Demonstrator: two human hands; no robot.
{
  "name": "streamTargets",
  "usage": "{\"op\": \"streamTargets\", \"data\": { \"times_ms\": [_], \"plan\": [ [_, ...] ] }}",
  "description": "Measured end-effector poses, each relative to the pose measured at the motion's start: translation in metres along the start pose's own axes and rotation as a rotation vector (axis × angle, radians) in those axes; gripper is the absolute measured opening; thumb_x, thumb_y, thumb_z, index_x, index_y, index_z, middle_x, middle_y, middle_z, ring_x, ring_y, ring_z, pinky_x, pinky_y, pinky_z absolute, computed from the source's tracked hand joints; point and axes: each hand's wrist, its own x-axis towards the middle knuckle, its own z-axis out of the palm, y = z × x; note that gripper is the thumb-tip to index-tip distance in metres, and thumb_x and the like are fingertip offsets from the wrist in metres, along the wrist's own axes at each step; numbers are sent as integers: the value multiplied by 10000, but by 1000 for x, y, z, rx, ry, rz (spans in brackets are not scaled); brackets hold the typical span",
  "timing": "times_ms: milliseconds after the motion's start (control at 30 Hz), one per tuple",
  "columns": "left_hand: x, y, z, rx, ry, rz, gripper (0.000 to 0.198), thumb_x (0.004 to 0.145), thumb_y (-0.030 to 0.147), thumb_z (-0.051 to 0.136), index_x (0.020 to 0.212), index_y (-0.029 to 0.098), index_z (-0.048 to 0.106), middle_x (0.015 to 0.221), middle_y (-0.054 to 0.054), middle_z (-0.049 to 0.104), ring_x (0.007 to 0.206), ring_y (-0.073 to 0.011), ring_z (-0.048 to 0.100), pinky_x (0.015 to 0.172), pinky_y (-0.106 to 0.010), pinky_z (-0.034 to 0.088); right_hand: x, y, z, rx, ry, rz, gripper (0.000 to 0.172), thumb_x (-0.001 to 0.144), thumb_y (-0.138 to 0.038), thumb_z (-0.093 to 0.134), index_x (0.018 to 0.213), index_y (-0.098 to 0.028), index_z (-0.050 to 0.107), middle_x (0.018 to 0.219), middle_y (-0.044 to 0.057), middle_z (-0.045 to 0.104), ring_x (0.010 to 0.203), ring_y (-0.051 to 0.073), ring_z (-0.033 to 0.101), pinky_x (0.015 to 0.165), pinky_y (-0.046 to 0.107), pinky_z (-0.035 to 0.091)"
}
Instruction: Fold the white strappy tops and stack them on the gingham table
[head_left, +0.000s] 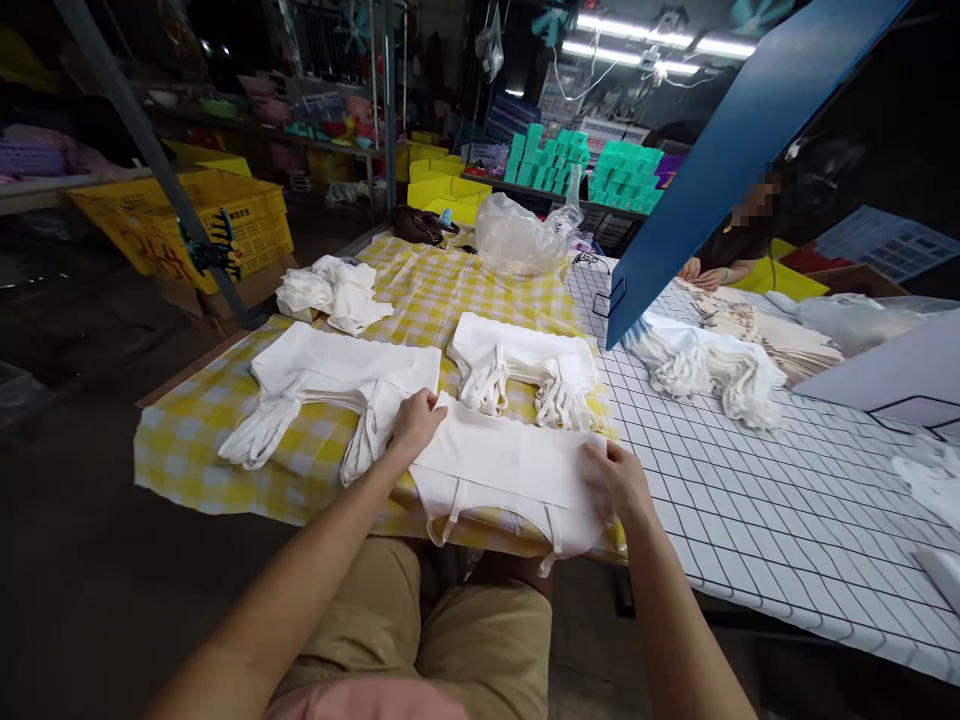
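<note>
A white camisole top [510, 460] with thin straps lies spread at the table's near edge, its straps toward me and partly over the edge. My left hand [417, 422] pinches its upper left corner between thumb and fingers. At its right end my right hand [621, 478] grips the fabric, the fingertips partly hidden. Left of it is a stack of white strapped tops [337, 365], close to my left hand. Just beyond the held top sits a second stack of white tops [525, 350], its looped straps hanging toward me.
A yellow checked cloth [285, 490] covers this table, with a crumpled white garment pile [330, 292] and a clear plastic bag [521, 235] farther back. A blue panel [720, 180] slants up at right. Beyond it, a co-worker's hands [709, 275] rest near beige garments [772, 330].
</note>
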Motion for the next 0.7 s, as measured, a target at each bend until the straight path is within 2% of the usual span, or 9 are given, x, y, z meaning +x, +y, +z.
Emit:
{"op": "streamTargets", "data": {
  "times_ms": [100, 200, 367, 433, 500, 600, 667, 700],
  "plan": [
    [3, 3, -2, -21, -21, 7, 73, 712, 229, 568, 710, 166, 604, 668, -11, 607, 640, -138, 535, 567, -222, 334, -3, -2, 0, 21, -2, 1, 368, 600, -456, 638, 811, -155, 630, 612, -17, 549, 528, 124, 478, 461, 239, 407],
    [4, 6, -9, -38, -80, 30, 123, 706, 227, 557, 609, 158, 588, 565, 11, 549, 594, -130, 509, 546, -224, 311, -9, -11, -4, 55, -10, -17, 351, 584, -443, 664, 780, -153, 642, 643, 0, 596, 567, 139, 515, 494, 241, 413],
    [16, 17, -37, -316, -89, 187, 177, 677, 300, 583, 617, 135, 600, 541, 34, 531, 602, -123, 516, 545, -199, 336, -14, -53, -24, 126, -80, -78, 344, 547, -441, 719, 728, -154, 664, 712, 39, 647, 637, 159, 546, 578, 263, 433],
    [25, 29, -52, -496, -72, 275, 210, 663, 330, 603, 667, 120, 621, 576, 25, 568, 609, -123, 525, 559, -200, 368, -14, -76, -34, 150, -21, -152, 329, 543, -419, 733, 721, -151, 663, 706, 36, 636, 641, 147, 525, 583, 263, 423],
    [31, 42, -70, -662, -30, 355, 263, 654, 361, 629, 725, 107, 635, 636, 11, 607, 631, -124, 540, 586, -211, 407, -15, -99, -45, 178, 106, -279, 299, 569, -386, 730, 738, -149, 661, 699, 28, 616, 652, 134, 498, 587, 260, 408],
    [27, 56, -96, -766, 45, 432, 313, 656, 399, 658, 753, 102, 647, 692, 1, 635, 694, -140, 574, 639, -233, 450, -24, -119, -60, 203, 267, -490, 216, 617, -336, 722, 720, -157, 658, 677, 8, 570, 670, 120, 475, 597, 256, 393],
    [14, 53, -108, -766, 55, 457, 317, 666, 402, 664, 782, 107, 666, 741, -11, 663, 768, -167, 604, 703, -265, 472, -34, -118, -69, 166, 265, -581, 161, 641, -317, 721, 703, -177, 669, 682, 0, 547, 690, 119, 480, 612, 255, 397],
    [5, 46, -111, -755, 34, 472, 304, 672, 390, 665, 800, 115, 677, 788, -23, 680, 825, -184, 614, 752, -290, 476, -40, -112, -73, 120, 213, -596, 143, 653, -320, 718, 710, -194, 681, 712, 5, 553, 718, 127, 494, 626, 257, 408]
  ]
}}
